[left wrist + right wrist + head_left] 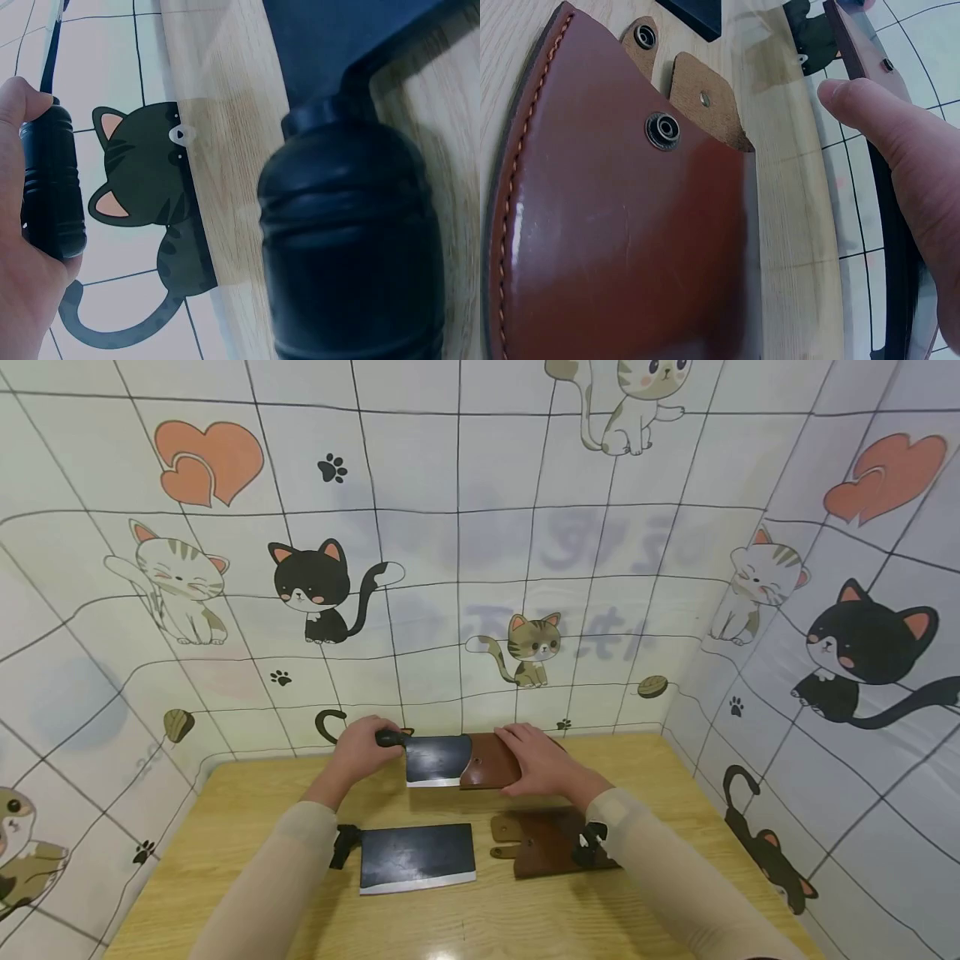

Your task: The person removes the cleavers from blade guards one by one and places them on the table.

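Observation:
At the back of the table, a dark cleaver point(435, 760) with a bright edge stands partly inside a brown leather sheath point(487, 768). My left hand point(362, 750) grips its black handle point(52, 180), the thumb up near the blade end. On the right, my right hand point(543, 762) holds the sheath by its far part, thumb on the leather face. Nearer me lies a second cleaver point(416, 856), flat, its ribbed black handle point(352, 247) pointing left. A second sheath point(615, 217), with stitched edge and two snap straps, lies beneath my right forearm, which partly covers it.
The yellow wooden table point(487, 918) backs onto a white tile-patterned wall covering point(420, 460) printed with cats, hearts and paw prints. More of that covering rises along the left and right sides.

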### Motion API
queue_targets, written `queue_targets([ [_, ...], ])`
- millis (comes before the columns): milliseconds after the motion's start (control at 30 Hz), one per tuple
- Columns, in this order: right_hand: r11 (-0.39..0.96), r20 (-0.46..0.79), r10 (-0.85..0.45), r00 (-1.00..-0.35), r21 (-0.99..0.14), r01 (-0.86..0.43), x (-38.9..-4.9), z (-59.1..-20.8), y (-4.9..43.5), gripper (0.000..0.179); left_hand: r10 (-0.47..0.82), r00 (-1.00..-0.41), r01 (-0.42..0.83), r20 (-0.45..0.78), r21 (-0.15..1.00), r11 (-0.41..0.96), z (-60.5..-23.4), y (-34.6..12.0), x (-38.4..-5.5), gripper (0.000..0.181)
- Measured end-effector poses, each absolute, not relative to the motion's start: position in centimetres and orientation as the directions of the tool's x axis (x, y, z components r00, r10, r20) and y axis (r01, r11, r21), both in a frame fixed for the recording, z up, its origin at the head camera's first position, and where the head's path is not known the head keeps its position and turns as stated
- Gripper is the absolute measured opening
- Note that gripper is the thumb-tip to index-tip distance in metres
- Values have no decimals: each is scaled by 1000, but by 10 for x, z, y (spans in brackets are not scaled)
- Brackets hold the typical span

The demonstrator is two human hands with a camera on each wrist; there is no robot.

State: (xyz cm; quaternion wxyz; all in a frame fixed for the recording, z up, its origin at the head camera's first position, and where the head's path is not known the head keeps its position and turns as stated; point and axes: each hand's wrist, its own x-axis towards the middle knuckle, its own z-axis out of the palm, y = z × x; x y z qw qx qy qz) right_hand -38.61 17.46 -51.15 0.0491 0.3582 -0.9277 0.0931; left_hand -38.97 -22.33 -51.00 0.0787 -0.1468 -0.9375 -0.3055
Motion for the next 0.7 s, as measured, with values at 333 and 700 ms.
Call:
queue_targets([
  [333, 718, 169, -664, -729, -131, -684, -385, -509, 178, 119, 223, -941, 331, 253, 560, 760, -506, -230, -384, 33],
  [700, 725, 152, -661, -735, -121, -678, -384, -505, 180, 119, 216, -945, 321, 246, 570, 756, -506, -234, -382, 33],
])
